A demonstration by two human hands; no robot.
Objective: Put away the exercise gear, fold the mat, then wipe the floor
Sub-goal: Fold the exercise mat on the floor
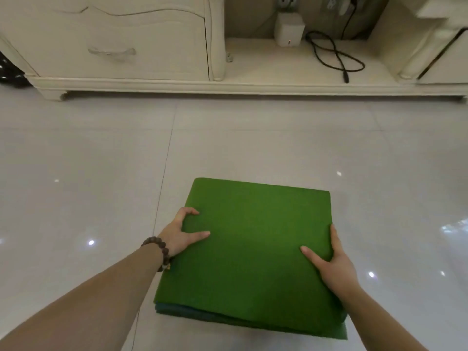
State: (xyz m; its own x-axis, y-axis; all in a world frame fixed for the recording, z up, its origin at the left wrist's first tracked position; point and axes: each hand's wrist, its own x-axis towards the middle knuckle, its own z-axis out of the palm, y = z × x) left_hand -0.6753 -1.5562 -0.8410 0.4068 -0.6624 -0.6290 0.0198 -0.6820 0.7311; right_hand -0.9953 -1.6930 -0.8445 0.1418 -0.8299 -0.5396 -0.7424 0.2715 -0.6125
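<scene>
A green mat [253,249], folded into a thick square with several layers showing at its near edge, sits above the pale tiled floor [88,173]. My left hand [181,233] grips its left edge, thumb on top and fingers curled round the side. My right hand [331,264] grips its right edge, thumb on top and fingers wrapped down the side. A bead bracelet circles my left wrist. Whether the mat rests on the floor or is lifted slightly, I cannot tell.
A cream cabinet [121,44] with a low shelf runs along the far wall. On the shelf stand a small white device [289,29] and a looped black cable [334,57]. A dark patterned object [10,72] lies at the far left.
</scene>
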